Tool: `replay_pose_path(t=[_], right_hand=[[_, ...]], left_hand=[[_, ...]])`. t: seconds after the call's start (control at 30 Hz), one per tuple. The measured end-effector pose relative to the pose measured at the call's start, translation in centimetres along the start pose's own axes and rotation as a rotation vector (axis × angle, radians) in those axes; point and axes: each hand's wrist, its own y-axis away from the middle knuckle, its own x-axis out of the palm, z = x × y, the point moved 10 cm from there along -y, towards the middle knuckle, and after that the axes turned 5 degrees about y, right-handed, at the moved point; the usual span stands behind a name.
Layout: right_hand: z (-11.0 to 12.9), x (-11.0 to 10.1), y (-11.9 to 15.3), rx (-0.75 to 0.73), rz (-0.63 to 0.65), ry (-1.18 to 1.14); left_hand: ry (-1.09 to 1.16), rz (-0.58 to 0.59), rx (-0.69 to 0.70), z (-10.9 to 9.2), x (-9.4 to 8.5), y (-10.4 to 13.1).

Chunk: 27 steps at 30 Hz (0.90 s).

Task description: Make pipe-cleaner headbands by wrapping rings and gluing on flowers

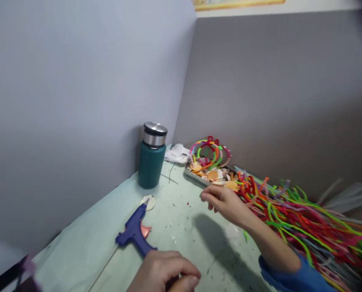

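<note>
At the bottom edge, my left hand (167,272) is closed, thumb against curled fingers. Anything inside it is hidden. Just beyond it lies a blue glue gun (135,231) with a red trigger and a glue stick out of its back; its nozzle rests on a pale shell (150,202). My right hand (221,201), with a blue sleeve (302,273), hangs above the table in front of a shallow tray (194,177) of shells. Its fingers bend loosely downward, slightly apart, with nothing visible in them. Pipe-cleaner rings (209,152) stand on the tray.
A green bottle (151,164) with a steel lid stands near the left wall. Behind it lies white plastic (177,153). A large heap of coloured pipe cleaners (296,221) spreads along the right. Small scraps dot the pale tabletop (181,227). Grey panels (266,97) enclose the table.
</note>
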Motion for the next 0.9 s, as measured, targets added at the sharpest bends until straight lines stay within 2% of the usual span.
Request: replay_pose_path(t=[0.1, 0.17, 0.27, 0.37, 0.47, 0.57, 0.77, 0.9], right_hand=[[5.0, 5.9, 2.2, -0.203, 0.176, 0.084], [7.2, 9.3, 3.6, -0.244, 0.221, 0.174], [8.6, 13.2, 5.0, -0.226, 0.227, 0.421], [9.5, 15.5, 5.7, -0.268, 0.189, 0.533], [9.7, 16.3, 5.7, -0.308, 0.11, 0.537], [9.5, 15.9, 5.3, -0.305, 0.031, 0.461], [9.6, 14.1, 5.1, -0.24, -0.091, 0.206], [9.6, 14.6, 5.8, -0.182, -0.135, -0.112]], left_hand=[[-0.099, -0.112, -0.078, 0.2, -2.3, 2.1], [-0.157, -0.206, -0.129, 0.6, -4.3, 3.7], [-0.239, -0.372, -0.22, 1.6, -7.6, 6.2], [-0.281, -0.462, -0.295, 2.4, -9.5, 7.8], [-0.275, -0.472, -0.348, 3.1, -9.8, 8.3], [-0.252, -0.496, -0.397, 3.9, -9.5, 8.7], [-0.161, -0.698, -0.442, 5.4, -10.4, 9.9], [0.085, -0.632, -0.381, 5.9, -9.3, 8.3]])
